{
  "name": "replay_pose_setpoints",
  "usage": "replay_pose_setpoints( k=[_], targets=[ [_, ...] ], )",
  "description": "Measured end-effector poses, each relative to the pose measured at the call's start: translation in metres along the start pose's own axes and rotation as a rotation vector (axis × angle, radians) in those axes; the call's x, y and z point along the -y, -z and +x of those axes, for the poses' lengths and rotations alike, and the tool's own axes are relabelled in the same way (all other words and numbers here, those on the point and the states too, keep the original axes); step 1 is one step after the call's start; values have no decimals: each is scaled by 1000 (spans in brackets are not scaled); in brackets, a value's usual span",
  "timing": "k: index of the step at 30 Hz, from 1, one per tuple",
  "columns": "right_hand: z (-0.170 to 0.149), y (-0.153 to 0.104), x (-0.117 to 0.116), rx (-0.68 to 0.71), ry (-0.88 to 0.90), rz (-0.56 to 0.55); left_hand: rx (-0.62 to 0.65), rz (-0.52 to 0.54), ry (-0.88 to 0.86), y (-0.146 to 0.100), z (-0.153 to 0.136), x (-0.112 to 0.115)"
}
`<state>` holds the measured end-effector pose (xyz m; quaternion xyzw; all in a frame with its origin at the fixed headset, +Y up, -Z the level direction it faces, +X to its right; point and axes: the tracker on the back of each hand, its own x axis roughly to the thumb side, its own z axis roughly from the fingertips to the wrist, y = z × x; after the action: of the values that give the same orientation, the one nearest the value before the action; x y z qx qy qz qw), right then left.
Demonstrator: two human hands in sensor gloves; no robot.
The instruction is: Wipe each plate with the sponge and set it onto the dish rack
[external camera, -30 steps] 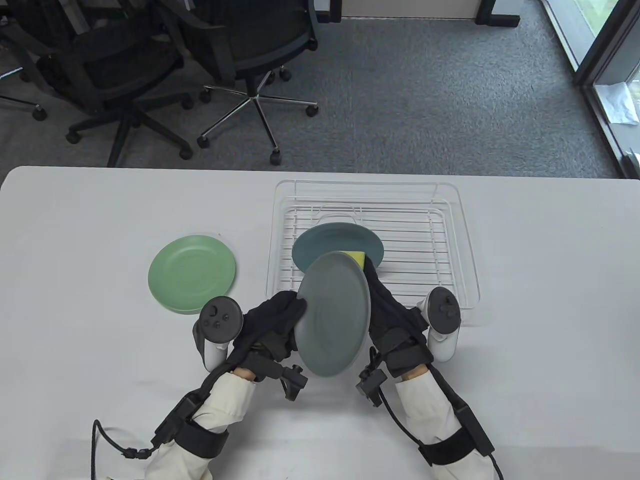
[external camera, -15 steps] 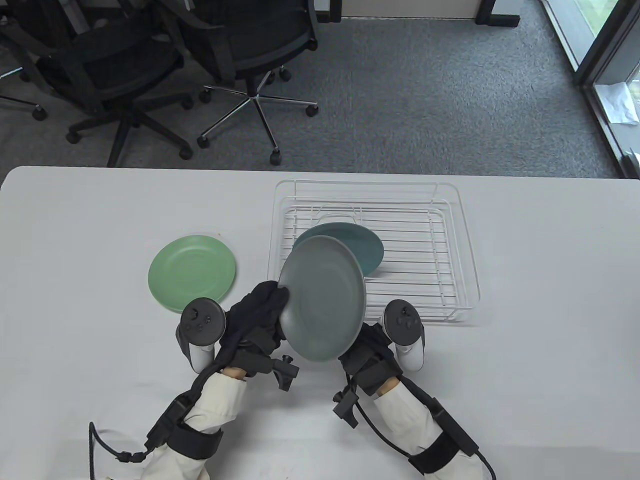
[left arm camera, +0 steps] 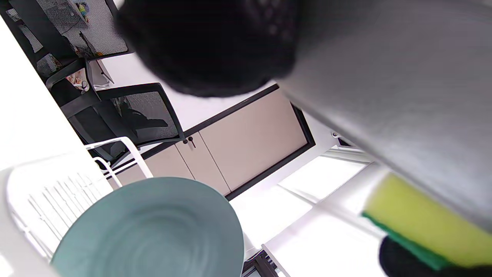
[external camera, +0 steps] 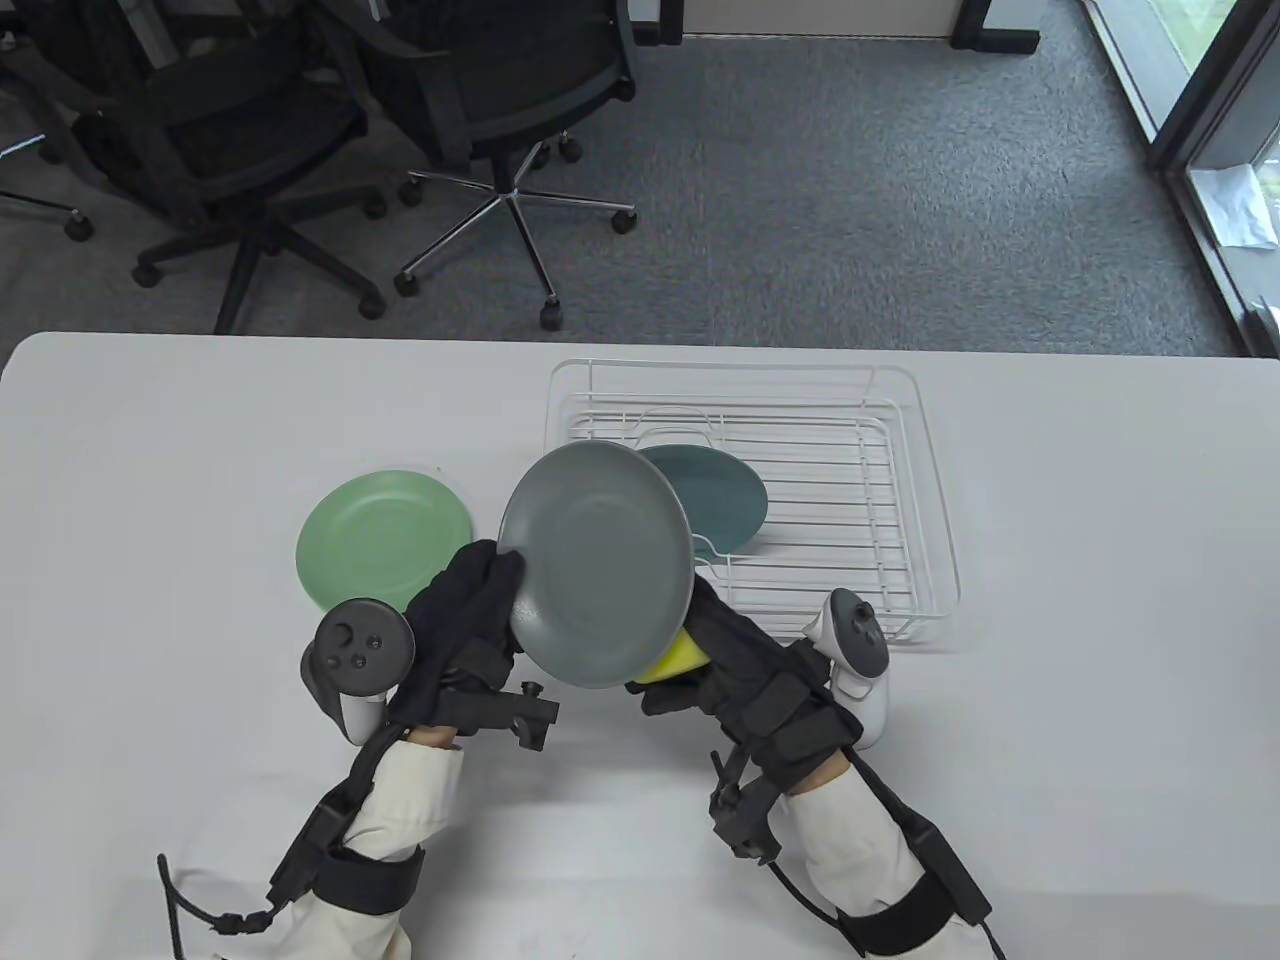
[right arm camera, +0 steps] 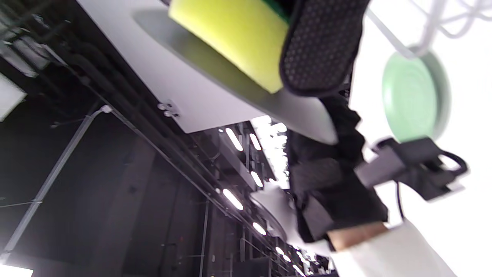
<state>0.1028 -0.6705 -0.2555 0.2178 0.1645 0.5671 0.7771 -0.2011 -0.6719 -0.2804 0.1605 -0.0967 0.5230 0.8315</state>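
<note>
Left of centre in the table view: light green plate (external camera: 384, 547) flat on the white table (external camera: 1080, 560), not yet wiped by the look of it, partly overlapped by the left hand (external camera: 470, 625). Left hand gripping the near-left rim of the grey plate (external camera: 596, 563), fingers curled round the edge, plate raised off the table and tilted. Risk there: one-sided rim grip on a smooth plate, so a hard push from beneath could twist it loose and drop it onto the green plate or the table. Centre, lower: right hand (external camera: 715, 660) under the grey plate, pinching the yellow sponge (external camera: 676, 658) against its underside; right wrist view shows a thumb pad over the sponge (right arm camera: 234, 36) and the sponge pressed to the plate. Risk: sponge slipping out if pressure eases, or part of the underside missed. Right of centre: white dish rack (external camera: 910, 480) with a teal plate (external camera: 715, 492) already leaning inside, just behind the grey plate's far rim. Risk: raised plate swinging into the rack wire or knocking the teal plate over; placing too close could make the two clash or tip
</note>
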Motion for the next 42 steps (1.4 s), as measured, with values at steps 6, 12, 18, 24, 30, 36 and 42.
replay_pose_setpoints(
  k=[6, 12, 18, 24, 30, 36, 42],
  targets=[
    [24, -11, 42, 148, -12, -133, 39, -6, 31, 2, 4, 3],
    [32, -26, 80, 216, 36, -270, 94, 9, 171, 14, 13, 10],
    [27, -31, 98, 224, 112, -310, 191, -14, 378, 39, 21, 29],
    [24, -29, 99, 217, 156, -288, 250, -45, 564, 55, 39, 49],
    [24, -29, 98, 219, 172, -275, 291, -81, 748, 67, 51, 70],
    [25, -28, 99, 230, 201, -262, 308, -138, 865, 74, 54, 95],
    [26, -28, 97, 232, 215, -245, 343, -184, 978, 74, 54, 117]
  ],
)
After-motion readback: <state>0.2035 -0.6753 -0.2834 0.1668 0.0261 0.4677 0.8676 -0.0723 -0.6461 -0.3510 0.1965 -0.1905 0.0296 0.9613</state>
